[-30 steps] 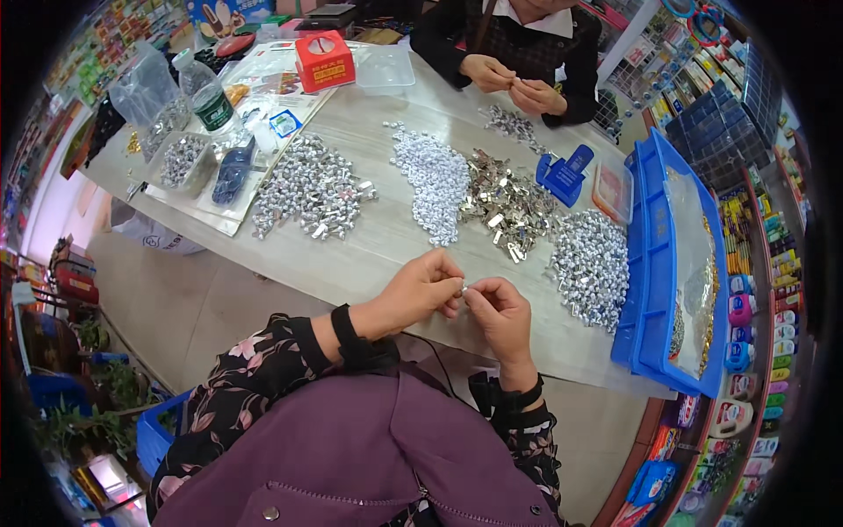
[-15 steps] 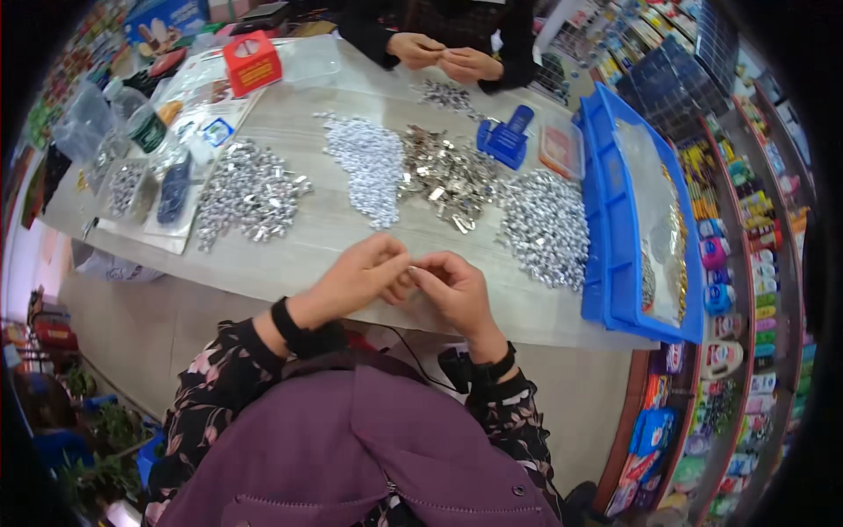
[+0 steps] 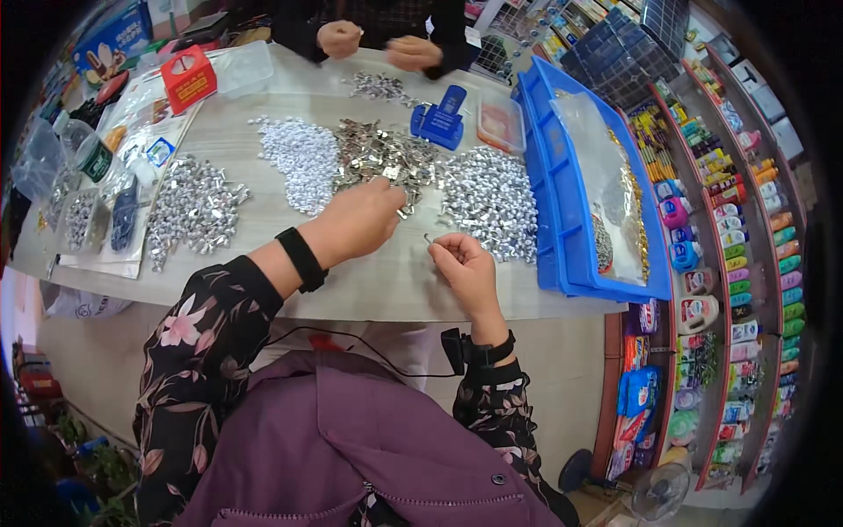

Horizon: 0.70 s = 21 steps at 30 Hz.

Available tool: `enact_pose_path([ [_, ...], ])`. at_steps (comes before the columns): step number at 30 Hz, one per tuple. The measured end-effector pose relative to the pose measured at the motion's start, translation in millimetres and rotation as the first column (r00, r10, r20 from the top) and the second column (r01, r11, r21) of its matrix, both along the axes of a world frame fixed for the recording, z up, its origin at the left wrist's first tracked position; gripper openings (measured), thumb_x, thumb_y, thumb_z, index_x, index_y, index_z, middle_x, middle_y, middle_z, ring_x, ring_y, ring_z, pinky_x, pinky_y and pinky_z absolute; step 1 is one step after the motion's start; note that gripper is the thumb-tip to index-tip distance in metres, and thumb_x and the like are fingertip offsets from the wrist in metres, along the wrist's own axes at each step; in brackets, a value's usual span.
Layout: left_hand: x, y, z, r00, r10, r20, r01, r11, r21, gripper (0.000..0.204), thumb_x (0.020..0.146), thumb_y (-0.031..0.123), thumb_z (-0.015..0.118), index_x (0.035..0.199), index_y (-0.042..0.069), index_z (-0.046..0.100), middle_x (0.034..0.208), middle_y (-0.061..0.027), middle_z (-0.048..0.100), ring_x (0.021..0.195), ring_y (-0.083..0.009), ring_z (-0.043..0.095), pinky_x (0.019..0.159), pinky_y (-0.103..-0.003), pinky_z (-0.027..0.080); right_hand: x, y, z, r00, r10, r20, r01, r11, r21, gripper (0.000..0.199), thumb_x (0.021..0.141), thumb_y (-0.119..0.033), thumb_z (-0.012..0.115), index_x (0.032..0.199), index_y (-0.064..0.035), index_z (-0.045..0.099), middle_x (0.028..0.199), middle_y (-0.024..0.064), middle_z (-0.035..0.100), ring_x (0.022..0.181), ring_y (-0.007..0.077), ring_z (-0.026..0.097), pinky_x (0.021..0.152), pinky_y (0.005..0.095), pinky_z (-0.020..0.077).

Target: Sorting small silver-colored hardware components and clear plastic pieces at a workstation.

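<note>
My right hand (image 3: 465,270) is closed, pinching a small bent metal piece (image 3: 428,238) between thumb and forefinger just above the table. My left hand (image 3: 362,221) reaches to the near edge of a pile of flat, shiny metal pieces (image 3: 379,151). Its fingers are curled together and the fingertips are partly hidden, so I cannot see what is in them. Left of that pile lie many small white pieces (image 3: 299,158). To its right spreads a heap of small silvery-white pieces (image 3: 488,198).
A blue plastic crate (image 3: 553,220) stands on the table's right, near an orange-filled clear box (image 3: 501,123) and a blue tool (image 3: 439,119). Another silvery heap (image 3: 195,206), bottles (image 3: 95,158) and a red box (image 3: 188,79) are left. Across the table another person's hands (image 3: 413,54) work.
My hands have parted: the left has moved forward to the metal pile, the right stays back with the small piece. My view has shifted right. The other person's hands have come apart.
</note>
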<state>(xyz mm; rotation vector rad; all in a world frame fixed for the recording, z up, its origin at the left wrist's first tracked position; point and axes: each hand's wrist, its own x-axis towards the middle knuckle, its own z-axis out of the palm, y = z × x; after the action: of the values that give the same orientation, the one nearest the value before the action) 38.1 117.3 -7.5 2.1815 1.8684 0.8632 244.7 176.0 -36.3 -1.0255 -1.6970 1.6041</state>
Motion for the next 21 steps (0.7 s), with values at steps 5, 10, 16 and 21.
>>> enact_pose_path([
  [5, 2, 16, -13, 0.996, 0.071, -0.051, -0.072, 0.997, -0.015, 0.012, 0.076, 0.009, 0.052, 0.085, 0.002, 0.051, 0.085, -0.0174, 0.052, 0.078, -0.0361, 0.056, 0.068, -0.043, 0.047, 16, 22, 8, 0.977, -0.213, 0.028, 0.207, 0.967, 0.145, 0.015, 0.081, -0.009, 0.063, 0.093, -0.0012, 0.059, 0.077, -0.0009, 0.059, 0.067, 0.004, 0.051, 0.059, 0.0165, 0.0399],
  [10, -2, 16, -15, 0.998, 0.051, -0.046, -0.054, 0.997, -0.055, 0.016, 0.076, 0.01, 0.054, 0.09, 0.003, 0.051, 0.087, -0.0179, 0.052, 0.08, -0.0359, 0.056, 0.068, -0.043, 0.046, 22, 24, -2, 0.907, -0.372, -0.196, 0.401, 0.906, 0.134, 0.019, 0.082, -0.009, 0.062, 0.099, -0.0003, 0.06, 0.081, -0.0003, 0.06, 0.072, 0.0048, 0.053, 0.064, 0.0172, 0.0419],
  [16, -10, 11, -12, 0.999, 0.01, -0.046, -0.014, 0.996, -0.088, 0.02, 0.076, 0.012, 0.058, 0.092, 0.004, 0.051, 0.088, -0.0162, 0.052, 0.08, -0.035, 0.055, 0.069, -0.043, 0.045, 25, -5, -10, 0.956, -0.28, -0.084, 0.291, 0.938, 0.188, 0.019, 0.082, -0.009, 0.062, 0.099, 0.0002, 0.061, 0.09, 0.001, 0.061, 0.073, 0.0043, 0.054, 0.064, 0.0179, 0.0433],
  [21, -20, -6, 1, 0.997, 0.033, -0.073, -0.036, 0.998, -0.049, 0.019, 0.075, 0.012, 0.058, 0.091, 0.004, 0.052, 0.087, -0.0157, 0.052, 0.081, -0.0347, 0.055, 0.07, -0.042, 0.045, 12, -36, -1, 0.997, -0.066, 0.04, 0.053, 0.96, 0.274, 0.017, 0.081, -0.008, 0.062, 0.096, 0.0006, 0.062, 0.091, 0.0023, 0.061, 0.073, 0.006, 0.056, 0.065, 0.0187, 0.0448],
])
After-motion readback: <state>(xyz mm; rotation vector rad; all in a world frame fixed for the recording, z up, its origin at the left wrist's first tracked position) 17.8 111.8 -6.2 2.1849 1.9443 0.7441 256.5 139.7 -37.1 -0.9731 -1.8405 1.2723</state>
